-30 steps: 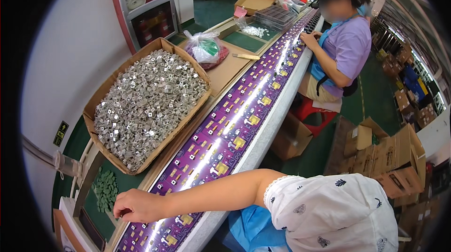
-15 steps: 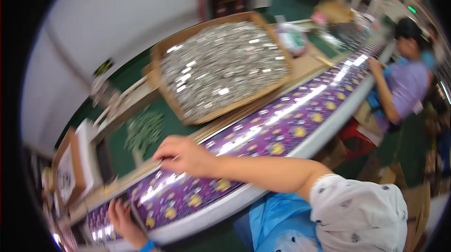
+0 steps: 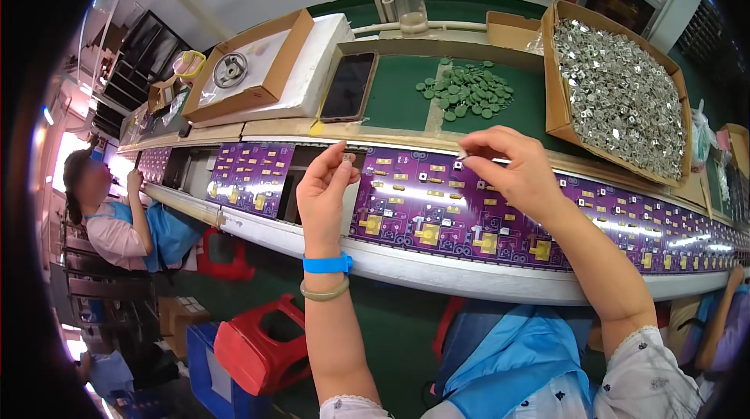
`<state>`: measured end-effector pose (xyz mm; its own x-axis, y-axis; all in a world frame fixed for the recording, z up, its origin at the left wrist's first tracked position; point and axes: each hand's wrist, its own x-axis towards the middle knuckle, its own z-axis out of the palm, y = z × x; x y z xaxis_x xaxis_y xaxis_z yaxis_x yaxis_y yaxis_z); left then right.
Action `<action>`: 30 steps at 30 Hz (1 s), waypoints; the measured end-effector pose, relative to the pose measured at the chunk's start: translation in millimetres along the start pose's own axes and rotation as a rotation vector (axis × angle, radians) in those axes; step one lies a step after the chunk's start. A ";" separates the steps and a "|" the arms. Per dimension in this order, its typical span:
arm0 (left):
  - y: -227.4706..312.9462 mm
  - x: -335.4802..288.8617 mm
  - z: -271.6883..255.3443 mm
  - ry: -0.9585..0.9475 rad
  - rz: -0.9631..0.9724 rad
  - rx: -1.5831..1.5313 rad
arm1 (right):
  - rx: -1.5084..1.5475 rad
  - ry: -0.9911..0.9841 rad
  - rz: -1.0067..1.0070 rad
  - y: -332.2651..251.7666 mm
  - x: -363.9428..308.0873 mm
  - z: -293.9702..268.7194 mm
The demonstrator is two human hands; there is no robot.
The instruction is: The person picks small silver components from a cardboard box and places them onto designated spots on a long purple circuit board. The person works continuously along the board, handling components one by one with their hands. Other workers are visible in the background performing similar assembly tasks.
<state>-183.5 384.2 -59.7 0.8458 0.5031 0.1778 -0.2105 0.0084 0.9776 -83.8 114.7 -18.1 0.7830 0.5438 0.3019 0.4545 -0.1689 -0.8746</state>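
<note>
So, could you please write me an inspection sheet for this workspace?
Surface: pale-edged line under purple circuit boards; green worktop behind.
Work things: metal parts heaped in a cardboard box; green discs loose on the worktop.
Clutter: phone, clear bottle, cardboard tray on a white block.
Hands: right hand pinches a small part over a board; left hand curled near a board's edge, contents unclear.
Cables: nothing seen.
Surroundings: co-worker at left, another at right; red stools.

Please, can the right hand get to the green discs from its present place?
Probably yes: the green discs lie uncovered just past the beige strip, near the right hand, though it seems to hold a small part.
</note>
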 end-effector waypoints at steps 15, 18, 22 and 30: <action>-0.8 3.4 -1.1 0.003 -0.019 0.027 | -0.628 -0.181 -0.328 28.0 58.8 83.3; -0.3 3.0 -1.0 0.005 -0.002 0.041 | -0.648 -0.177 -0.341 28.0 60.0 84.9; -1.0 3.0 3.2 0.039 0.003 -0.011 | -0.619 -0.187 -0.297 25.3 58.1 85.1; -6.3 8.7 -1.7 -0.091 0.174 0.476 | -0.485 -0.116 -0.308 -5.9 29.2 56.0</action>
<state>-175.7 390.0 -64.5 0.8618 0.3844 0.3311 -0.1236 -0.4740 0.8718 -87.4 177.6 -25.4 0.5447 0.7096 0.4470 0.8176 -0.3305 -0.4716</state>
